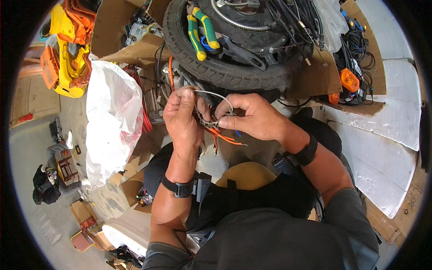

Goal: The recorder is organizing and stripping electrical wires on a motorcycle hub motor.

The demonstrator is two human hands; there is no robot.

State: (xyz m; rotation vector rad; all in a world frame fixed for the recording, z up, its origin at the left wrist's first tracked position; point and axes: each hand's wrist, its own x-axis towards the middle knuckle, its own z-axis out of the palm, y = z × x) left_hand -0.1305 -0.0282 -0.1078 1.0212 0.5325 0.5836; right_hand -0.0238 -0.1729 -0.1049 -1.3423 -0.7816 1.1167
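Note:
Both hands are in front of the wheel's near edge, working on thin wires. My left hand [183,110] is closed, with thumb and fingers pinching a pale wire [215,94] that arcs over to the right. Thumb and forefinger of my right hand [252,116] pinch the wire's other side, where it meets a tangle of thin grey strands. Just below the fingers hang orange wires [225,137] with bared ends, and a short blue wire end [238,133]. Beyond them lies a wheel with a black tyre [234,80]. Pliers with green and yellow handles [206,29] rest on it.
A dark-handled tool [243,54] and black cables [288,22] also lie on the wheel. A white plastic bag [112,117] is at the left, beside orange and yellow plastic parts [67,67]. A cardboard box [375,67] at the right holds cables and an orange lamp [349,80].

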